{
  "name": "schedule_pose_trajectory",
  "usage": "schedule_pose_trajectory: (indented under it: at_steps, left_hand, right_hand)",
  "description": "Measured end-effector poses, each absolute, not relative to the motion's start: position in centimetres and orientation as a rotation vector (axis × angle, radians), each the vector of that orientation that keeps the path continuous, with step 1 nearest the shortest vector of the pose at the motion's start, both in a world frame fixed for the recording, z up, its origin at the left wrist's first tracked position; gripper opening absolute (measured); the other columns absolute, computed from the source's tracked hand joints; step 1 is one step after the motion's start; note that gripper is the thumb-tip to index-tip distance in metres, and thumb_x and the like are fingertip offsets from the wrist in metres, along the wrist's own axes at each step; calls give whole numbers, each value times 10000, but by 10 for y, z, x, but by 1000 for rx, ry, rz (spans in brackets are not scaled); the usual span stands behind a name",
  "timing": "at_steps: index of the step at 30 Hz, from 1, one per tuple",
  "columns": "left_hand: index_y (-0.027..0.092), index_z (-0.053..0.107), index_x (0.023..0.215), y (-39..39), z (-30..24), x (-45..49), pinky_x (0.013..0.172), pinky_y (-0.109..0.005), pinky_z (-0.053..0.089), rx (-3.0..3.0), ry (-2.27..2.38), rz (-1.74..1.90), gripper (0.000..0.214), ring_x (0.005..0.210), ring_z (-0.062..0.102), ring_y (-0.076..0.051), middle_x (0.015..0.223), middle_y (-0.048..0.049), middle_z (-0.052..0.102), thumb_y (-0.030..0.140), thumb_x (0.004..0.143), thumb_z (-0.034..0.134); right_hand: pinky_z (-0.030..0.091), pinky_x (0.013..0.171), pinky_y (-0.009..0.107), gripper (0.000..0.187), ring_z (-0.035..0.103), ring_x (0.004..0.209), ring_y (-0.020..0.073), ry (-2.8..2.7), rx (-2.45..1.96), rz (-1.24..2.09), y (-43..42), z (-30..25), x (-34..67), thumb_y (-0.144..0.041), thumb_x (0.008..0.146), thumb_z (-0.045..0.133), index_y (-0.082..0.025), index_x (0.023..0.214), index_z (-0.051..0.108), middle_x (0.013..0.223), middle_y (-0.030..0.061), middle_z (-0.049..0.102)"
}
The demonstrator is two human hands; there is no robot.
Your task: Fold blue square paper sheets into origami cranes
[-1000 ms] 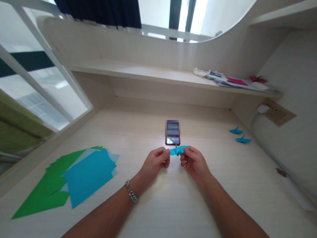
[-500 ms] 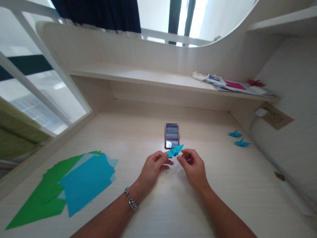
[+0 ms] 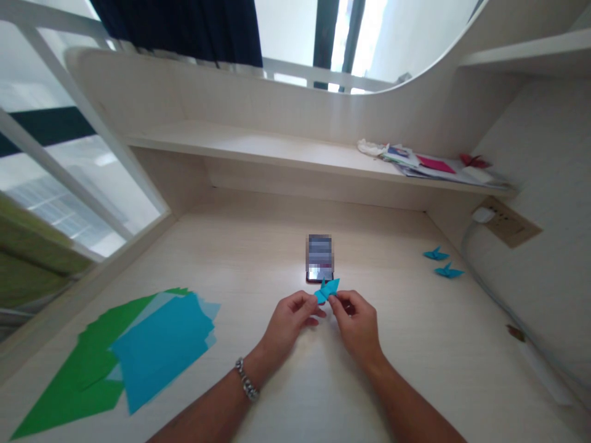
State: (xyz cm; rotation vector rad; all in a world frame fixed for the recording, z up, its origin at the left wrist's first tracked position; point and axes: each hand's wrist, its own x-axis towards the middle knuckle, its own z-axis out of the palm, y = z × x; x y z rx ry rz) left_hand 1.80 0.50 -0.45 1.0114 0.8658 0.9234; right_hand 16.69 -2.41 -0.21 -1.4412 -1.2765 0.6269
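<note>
Between my two hands is a small blue origami crane [image 3: 327, 290], held just above the desk. My left hand [image 3: 295, 317] pinches its left end between thumb and fingers. Thumb and fingertips of my right hand [image 3: 356, 323] are closed on its lower right side. One wing points up to the right, and a narrow tip stands upright. Right behind the crane lies a phone [image 3: 319, 255], its screen blurred out. Two finished blue cranes rest at the right side of the desk, a rear crane [image 3: 436, 253] and a front crane [image 3: 449, 271].
Blue paper sheets [image 3: 164, 347] overlap green sheets [image 3: 69, 387] on the left of the desk. On the shelf [image 3: 258, 145] lie papers [image 3: 434, 165] and a red folded paper piece [image 3: 475, 161]. A cable [image 3: 489, 295] runs from the wall socket [image 3: 508, 221] along the right edge.
My right hand has moved left and now grips the crane, where before its fingers were beside it. The crane is turned, with its narrow tip now showing upright.
</note>
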Motion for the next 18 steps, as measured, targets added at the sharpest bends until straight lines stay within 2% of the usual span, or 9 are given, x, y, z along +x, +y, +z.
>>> schedule_pose_trajectory:
  at_steps: [7,11,18]
  left_hand:
    - [126,657,733,6,-2,17,630,-281,476,1133,906,872,296,635,608,-165,705,-77,672,418,772,639]
    - [131,665,716,8,-1,15,627,-274,460,1186,889,859,299,627,595,-166,678,-75,664,414,793,611]
    - [145,662,682,5,0,13,522,-238,359,1380,998,795,325,525,503,-138,543,-13,572,442,792,589]
  right_hand:
    - [446,568,281,157,575,608,166,-1214,-1482,606,-24,-1,170,-346,790,616,-201,777,674,703,26,659]
    - [446,551,276,191,569,594,164,-1151,-1500,592,-22,0,174,-383,781,623,-196,762,662,687,25,652]
    - [448,529,276,281,560,551,160,-965,-1510,562,-10,2,194,-454,758,632,-180,814,663,628,16,634]
